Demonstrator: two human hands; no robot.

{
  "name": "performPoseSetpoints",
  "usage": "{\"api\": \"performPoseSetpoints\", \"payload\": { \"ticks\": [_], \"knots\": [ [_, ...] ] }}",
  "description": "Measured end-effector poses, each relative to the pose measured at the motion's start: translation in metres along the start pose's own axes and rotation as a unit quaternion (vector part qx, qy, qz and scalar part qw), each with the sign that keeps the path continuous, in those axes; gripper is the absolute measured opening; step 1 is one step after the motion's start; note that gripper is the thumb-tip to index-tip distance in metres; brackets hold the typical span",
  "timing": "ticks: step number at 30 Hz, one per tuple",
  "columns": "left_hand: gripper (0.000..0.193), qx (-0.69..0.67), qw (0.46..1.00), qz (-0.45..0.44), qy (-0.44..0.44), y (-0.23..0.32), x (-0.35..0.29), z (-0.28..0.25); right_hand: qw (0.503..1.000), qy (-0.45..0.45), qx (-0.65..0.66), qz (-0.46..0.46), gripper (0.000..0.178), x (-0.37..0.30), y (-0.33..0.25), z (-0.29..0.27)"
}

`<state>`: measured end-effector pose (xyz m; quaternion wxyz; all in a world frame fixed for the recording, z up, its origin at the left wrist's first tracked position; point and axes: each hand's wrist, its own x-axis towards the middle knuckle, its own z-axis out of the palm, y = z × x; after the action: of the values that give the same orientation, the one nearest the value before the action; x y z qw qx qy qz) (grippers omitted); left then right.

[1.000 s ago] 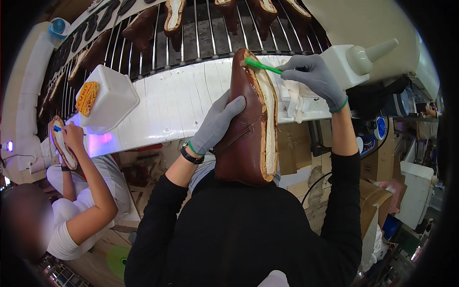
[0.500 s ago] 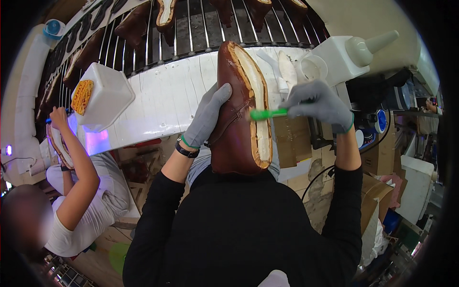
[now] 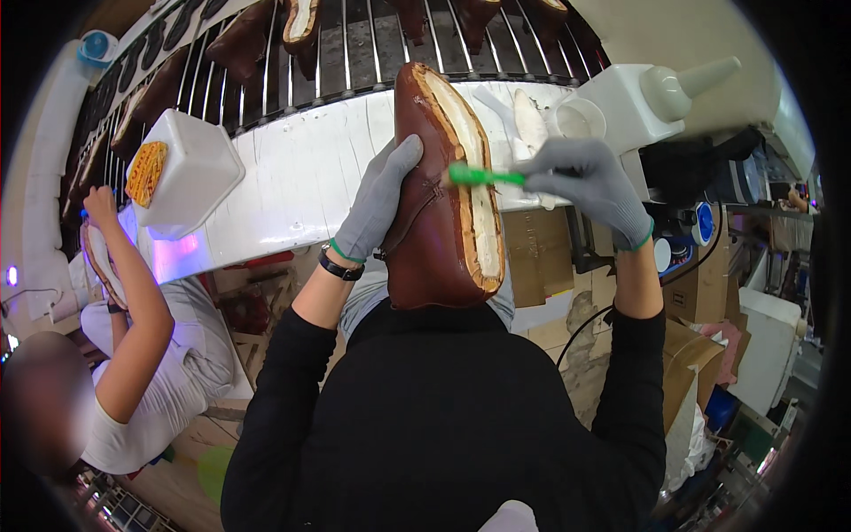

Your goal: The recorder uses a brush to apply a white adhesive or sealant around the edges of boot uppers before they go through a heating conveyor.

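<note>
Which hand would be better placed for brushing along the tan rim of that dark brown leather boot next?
Probably the grey-gloved right hand: its grip has the slim green brush over the dark brown leather boot. The grey-gloved left hand holds the boot's side.

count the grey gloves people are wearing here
2: one on the wearer's left hand, which grips the brown shoe, and one on the right hand, which holds the green tool. Any others outside this view cannot be counted.
</note>
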<state>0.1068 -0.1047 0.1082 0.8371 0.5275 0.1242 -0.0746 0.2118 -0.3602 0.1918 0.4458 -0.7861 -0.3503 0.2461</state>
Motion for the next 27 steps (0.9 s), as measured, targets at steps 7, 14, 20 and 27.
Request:
{"api": "performPoseSetpoints", "payload": {
  "ticks": [7,14,20,27],
  "knots": [
    [0.06,-0.021,0.999,-0.035,-0.008,-0.002,0.007,-0.006,0.994,-0.106,-0.009,0.005,0.017,-0.019,-0.017,-0.003],
    [0.059,-0.07,0.985,-0.142,-0.061,-0.002,0.014,0.005,0.987,-0.157,0.02,-0.029,0.02,-0.013,-0.018,-0.011],
    [0.058,-0.036,0.975,-0.167,-0.142,-0.007,0.014,0.011,0.977,-0.206,0.029,-0.04,0.025,0.005,-0.02,-0.017],
    [0.043,-0.282,0.909,-0.231,-0.201,-0.042,-0.006,0.034,0.97,-0.232,0.041,-0.057,0.026,0.026,-0.022,-0.019]
  ]
}}
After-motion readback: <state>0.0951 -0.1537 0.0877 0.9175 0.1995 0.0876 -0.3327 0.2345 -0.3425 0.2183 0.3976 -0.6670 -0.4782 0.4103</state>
